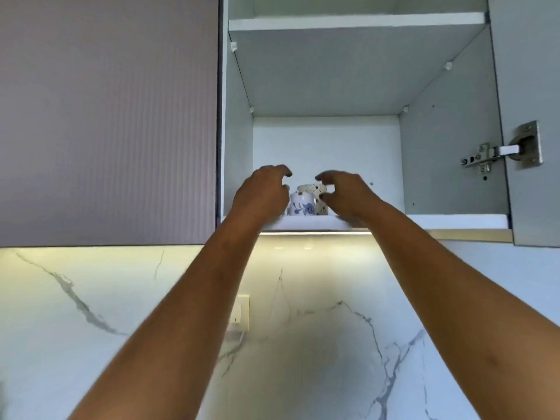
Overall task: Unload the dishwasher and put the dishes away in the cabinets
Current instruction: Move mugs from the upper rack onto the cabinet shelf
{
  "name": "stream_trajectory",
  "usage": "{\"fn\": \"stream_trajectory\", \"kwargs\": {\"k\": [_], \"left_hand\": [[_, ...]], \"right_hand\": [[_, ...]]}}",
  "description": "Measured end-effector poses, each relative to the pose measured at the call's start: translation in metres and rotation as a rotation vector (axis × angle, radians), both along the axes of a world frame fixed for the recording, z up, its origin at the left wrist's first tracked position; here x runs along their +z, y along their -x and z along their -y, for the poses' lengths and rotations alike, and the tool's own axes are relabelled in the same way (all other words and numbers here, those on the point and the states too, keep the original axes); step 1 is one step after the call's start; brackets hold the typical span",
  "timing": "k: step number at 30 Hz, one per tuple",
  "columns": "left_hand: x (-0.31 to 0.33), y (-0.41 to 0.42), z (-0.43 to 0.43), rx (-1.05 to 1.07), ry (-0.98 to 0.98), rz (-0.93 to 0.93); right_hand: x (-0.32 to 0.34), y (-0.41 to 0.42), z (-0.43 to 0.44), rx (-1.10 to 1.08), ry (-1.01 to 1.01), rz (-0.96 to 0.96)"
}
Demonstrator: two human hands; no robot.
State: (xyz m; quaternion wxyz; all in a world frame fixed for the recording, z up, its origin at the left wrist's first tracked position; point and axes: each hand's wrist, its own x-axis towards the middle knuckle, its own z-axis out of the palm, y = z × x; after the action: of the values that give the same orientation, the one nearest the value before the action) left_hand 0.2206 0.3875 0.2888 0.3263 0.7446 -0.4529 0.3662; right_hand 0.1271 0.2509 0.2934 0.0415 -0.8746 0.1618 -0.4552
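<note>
Left hand (pixel 260 192): was loosely curled, empty, at nine o'clock of the mugs (pixel 301 207)
Right hand (pixel 345 195): was curled at three o'clock; grip unclear

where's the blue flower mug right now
Head view: the mug stands on the cabinet's bottom shelf, between the left hand and right hand, next to a spotted cup.

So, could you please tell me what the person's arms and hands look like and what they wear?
The left arm and right arm are bare to the wrists, with no sleeves showing. The left hand and right hand wear no gloves, and no watch or bracelet shows. The fingers are too blurred to rule out rings.
</note>
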Motion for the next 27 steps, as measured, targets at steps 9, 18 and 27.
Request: {"fn": "stream_trajectory", "kwargs": {"k": [9, 18, 27], "left_hand": [[-0.194, 0.101, -0.026, -0.389, 0.393, -0.064], [-0.383, 0.24, -0.012, -0.789, -0.155, -0.597], [-0.448, 0.389, -0.007, -0.991, -0.494, -0.602]], "right_hand": [[-0.171, 0.104, -0.095, 0.179, -0.043, 0.465], [-0.353, 0.241, -0.118, -0.208, -0.603, 0.152], [-0.426, 0.422, -0.129, -0.509, -0.841, 0.051]]}}
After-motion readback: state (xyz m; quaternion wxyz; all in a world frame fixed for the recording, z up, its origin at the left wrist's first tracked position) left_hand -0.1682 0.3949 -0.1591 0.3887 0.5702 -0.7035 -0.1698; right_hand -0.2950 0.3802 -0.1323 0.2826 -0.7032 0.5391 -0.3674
